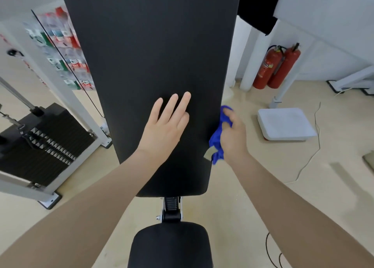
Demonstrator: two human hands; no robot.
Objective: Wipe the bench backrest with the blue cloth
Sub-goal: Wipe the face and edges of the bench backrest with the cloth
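The black padded bench backrest (149, 51) rises through the middle of the view, with the black seat pad (170, 245) below it. My left hand (166, 126) lies flat on the lower backrest, fingers straight and spread. My right hand (232, 134) grips the bunched blue cloth (217, 140) and holds it against the backrest's right edge. A small pale tag hangs from the cloth's lower end.
A weight-stack machine (40, 144) with a white frame stands on the left. Two red fire extinguishers (277, 69) lean at the back right beside a white post. A white scale (285, 123) and a loose cable (315, 146) lie on the beige floor to the right.
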